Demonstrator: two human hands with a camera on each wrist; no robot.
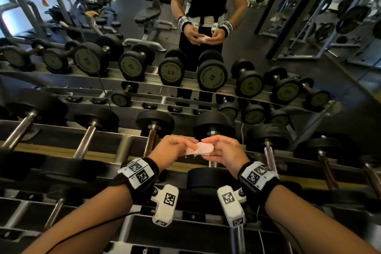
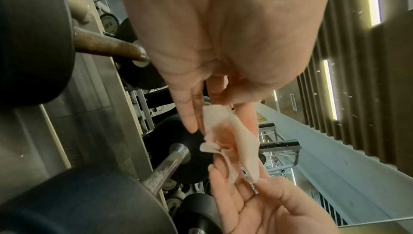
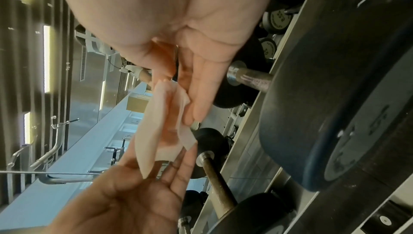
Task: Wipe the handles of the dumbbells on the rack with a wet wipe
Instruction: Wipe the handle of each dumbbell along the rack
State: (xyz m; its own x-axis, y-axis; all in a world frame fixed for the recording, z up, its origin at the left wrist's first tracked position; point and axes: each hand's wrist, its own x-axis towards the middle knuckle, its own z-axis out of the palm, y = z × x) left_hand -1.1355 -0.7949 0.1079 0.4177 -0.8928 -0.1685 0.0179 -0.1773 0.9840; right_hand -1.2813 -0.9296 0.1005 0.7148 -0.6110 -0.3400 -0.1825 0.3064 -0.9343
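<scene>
A crumpled pale pink wet wipe (image 1: 199, 149) is held in the lower middle of the head view, pinched between both hands above the rack (image 1: 61, 149). The left hand (image 1: 172, 147) grips its left edge with curled fingers (image 2: 186, 112), and the right hand (image 1: 223, 151) pinches its right edge between thumb and fingers (image 3: 198, 86). The wipe is held clear of the dumbbell handles; just behind it a steel handle (image 1: 212, 133) runs up to a black weight head. Across the near row, at least seven dumbbells are seen with handles pointing toward the camera, one brownish handle (image 1: 151, 140) lying just left of the hands. In the upper half of the frame a mirror (image 1: 288, 80) reflects the rack, and the numbers on the reflected dumbbell ends appear reversed and mostly too blurred to be read. A black band with white blocks printed with square black-and-white codes is worn on each wrist, as on the left wrist band (image 1: 137, 173). The person's reflection (image 1: 206, 6) is seen at the upper middle, the wipe held in the same way.
</scene>
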